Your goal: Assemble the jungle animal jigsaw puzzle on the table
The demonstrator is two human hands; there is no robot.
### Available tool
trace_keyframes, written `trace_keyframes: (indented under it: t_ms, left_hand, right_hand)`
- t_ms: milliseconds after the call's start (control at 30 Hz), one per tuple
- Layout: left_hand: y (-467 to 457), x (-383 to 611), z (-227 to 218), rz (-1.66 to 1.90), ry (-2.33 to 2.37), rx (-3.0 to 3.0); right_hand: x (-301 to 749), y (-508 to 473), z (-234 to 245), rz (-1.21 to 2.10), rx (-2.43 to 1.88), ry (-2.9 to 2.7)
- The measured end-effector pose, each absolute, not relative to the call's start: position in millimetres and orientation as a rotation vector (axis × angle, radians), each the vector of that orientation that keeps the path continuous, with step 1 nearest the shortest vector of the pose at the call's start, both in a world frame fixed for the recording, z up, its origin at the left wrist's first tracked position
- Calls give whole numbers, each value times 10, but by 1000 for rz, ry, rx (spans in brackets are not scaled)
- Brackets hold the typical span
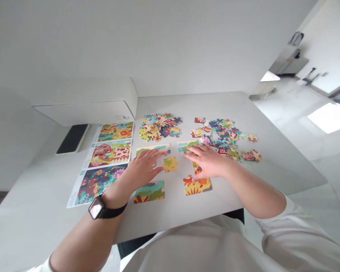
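The left hand (143,168) lies open and flat on the white table (187,211), fingertips at the edge of the yellow cardboard puzzle piece (170,164). The right hand (208,162) rests open, palm down, just beyond the orange assembled puzzle section (197,186). Sliding the piece flat under light pressure looks wisest.

White box (85,102) at back left of pale table (272,158), black flat device (73,138) just beside; three-scene picture sheet (102,166) nearby

Pale cream sleeves (300,238), bare forearms, a square-faced smartwatch (96,208) on a black strap at the left wrist.
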State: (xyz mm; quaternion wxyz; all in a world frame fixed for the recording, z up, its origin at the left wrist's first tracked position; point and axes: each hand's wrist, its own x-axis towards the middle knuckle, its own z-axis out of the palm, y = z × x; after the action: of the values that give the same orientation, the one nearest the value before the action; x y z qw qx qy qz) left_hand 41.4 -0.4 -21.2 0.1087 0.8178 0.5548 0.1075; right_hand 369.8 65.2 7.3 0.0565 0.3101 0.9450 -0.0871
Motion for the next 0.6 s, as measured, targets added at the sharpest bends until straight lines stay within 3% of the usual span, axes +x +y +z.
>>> trace_keyframes:
  t_ms: [333,467,533,600]
  left_hand:
    - [38,360,-239,297,1601,2469]
    - [42,329,-255,337,1678,2491]
    - [45,313,-261,380,1674,2523]
    - [53,302,-266,424,1647,2557]
  right_hand:
    - [3563,645,174,-375,960,3026]
    - [3810,863,336,-694,961,3030]
    - [4080,1068,425,-901,1143,3012]
    - [4396,1307,454,-968,1592,3006]
